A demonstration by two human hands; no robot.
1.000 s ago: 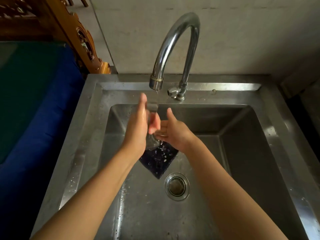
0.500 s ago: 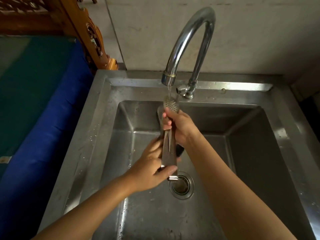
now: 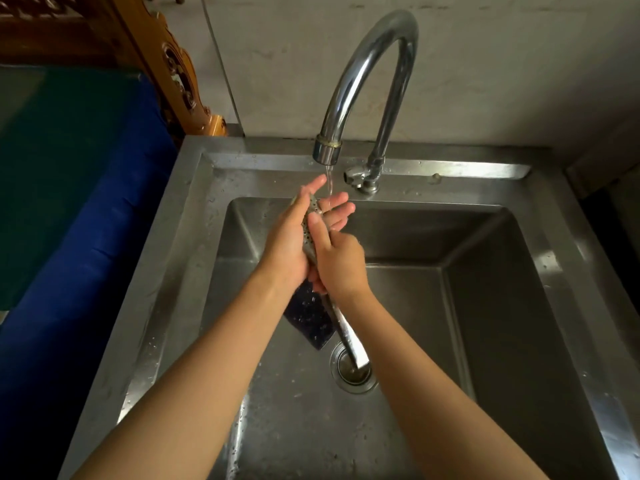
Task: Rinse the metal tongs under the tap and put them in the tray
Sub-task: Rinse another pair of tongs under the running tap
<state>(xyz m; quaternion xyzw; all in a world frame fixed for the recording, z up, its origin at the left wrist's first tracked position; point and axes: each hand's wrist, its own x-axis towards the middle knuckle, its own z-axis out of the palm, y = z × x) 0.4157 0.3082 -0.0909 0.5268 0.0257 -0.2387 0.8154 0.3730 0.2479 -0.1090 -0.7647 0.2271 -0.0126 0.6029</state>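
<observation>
- Head view, the hold: the metal tongs [image 3: 309, 226] stand nearly upright over the sink [image 3: 491, 306], perforated head up under the tap [image 3: 363, 64], handle end hanging low over the drain [image 3: 353, 374]. Held this way, I judge, the water runs down the whole length and drips straight into the basin.
- Head view, left hand [image 3: 285, 239]: it wraps the tongs' head from the far-left side, thumb up on one edge and fingers [image 3: 337, 207] curving round behind. That backs the head so it cannot swing away from rubbing.
- Head view, right hand [image 3: 343, 266]: it is closed round the shank just below the head, one digit laid up along the perforated face — seemingly scrubbing the holes while the other fingers steady the tool.
- Head view, the water: a thin stream [image 3: 329, 180] falls from the spout onto the left fingers and the top of the tongs, so both hands sit close under the outlet.
- Head view, surroundings: a dark speckled pad [image 3: 306, 322] lies on the basin floor beside the drain, partly hidden by the wrists. A blue cloth [image 3: 86, 271] covers the surface to the left, with a carved wooden frame [image 3: 173, 71] behind it.
- Stage, as a judgement: rinsing is under way — the tray is not in view, so placing remains to be done.
</observation>
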